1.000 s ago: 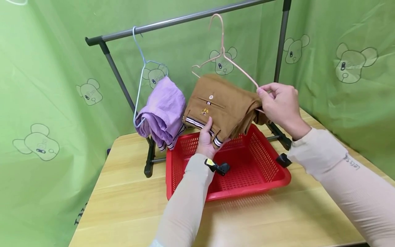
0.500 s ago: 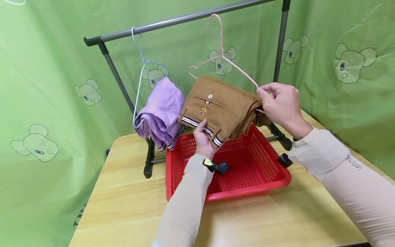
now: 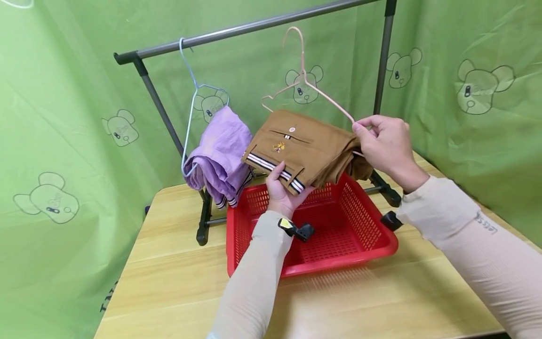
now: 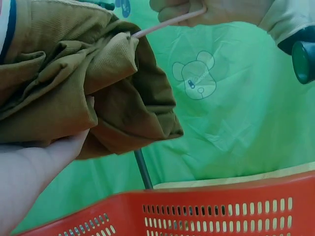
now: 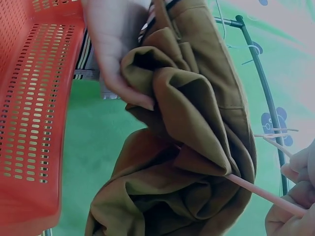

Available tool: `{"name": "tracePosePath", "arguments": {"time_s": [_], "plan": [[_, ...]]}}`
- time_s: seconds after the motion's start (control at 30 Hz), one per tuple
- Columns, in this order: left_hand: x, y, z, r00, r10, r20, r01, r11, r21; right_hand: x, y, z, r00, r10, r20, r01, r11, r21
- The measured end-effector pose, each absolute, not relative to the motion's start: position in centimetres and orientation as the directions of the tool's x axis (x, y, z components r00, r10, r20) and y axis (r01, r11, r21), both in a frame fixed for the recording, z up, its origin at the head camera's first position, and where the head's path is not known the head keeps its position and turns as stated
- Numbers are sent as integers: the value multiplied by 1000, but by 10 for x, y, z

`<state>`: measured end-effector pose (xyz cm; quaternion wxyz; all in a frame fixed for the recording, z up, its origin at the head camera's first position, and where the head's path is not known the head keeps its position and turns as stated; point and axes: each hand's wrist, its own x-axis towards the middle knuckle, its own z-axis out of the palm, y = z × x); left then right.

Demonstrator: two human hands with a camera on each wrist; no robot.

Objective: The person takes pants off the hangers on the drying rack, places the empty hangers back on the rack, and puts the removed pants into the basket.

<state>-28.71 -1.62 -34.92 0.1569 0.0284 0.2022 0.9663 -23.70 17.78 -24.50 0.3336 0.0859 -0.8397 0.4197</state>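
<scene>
Brown trousers (image 3: 313, 141) with a striped waistband lie folded over the bar of a pink hanger (image 3: 326, 95). My left hand (image 3: 282, 195) grips them at the waistband, thumb on top and fingers underneath. In the right wrist view, that hand's fingers (image 5: 130, 91) pass under the brown folds. At the hanger's right corner my right hand (image 3: 385, 143) pinches the wire between thumb and fingers. The hanger's hook stands apart from the rack's rail (image 3: 254, 29), below it. Left of the trousers, a purple garment (image 3: 222, 150) hangs from a blue hanger (image 3: 189, 113) on the rail.
A red perforated basket (image 3: 334, 261) stands on the wooden table (image 3: 178, 268) beneath my hands. The rack's dark posts (image 3: 158, 101) rise behind it on both sides. Green curtain (image 3: 55, 117) with bear drawings surrounds the table.
The pink hanger's hook has dropped slightly from near the rail. The trousers' waistband side has shifted a little left and tilted flatter in my left hand. My right hand keeps its pinch.
</scene>
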Motion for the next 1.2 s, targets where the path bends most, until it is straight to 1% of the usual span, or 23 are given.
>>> {"name": "tracePosePath", "arguments": {"time_s": [0.1,0.27,0.47,0.63,0.8,0.9,1.03,1.2], "plan": [[-287,-14,-347,-945,326,9,-298,-876,379,-237,180,-246,-765,140,629,-420,632,-651],[-285,-11,-343,-951,309,18,-281,-885,371,-238,182,-248,-766,149,625,-409,637,-653],[-283,-10,-338,-942,324,87,-273,-891,363,-238,184,-250,-764,144,630,-405,652,-641],[-283,-9,-333,-936,336,109,-284,-900,330,-238,186,-250,-772,137,621,-401,653,-643],[-282,-8,-332,-927,349,140,-292,-903,314,-236,187,-250,-793,118,598,-389,657,-646],[-282,-7,-331,-923,355,150,-298,-904,306,-234,189,-249,-798,90,596,-392,674,-626],[-281,-6,-331,-916,366,164,-309,-905,293,-231,192,-251,-790,29,612,-417,706,-572],[-281,-5,-331,-904,384,186,-322,-900,293,-229,197,-254,-800,-28,600,-426,731,-533]]}}
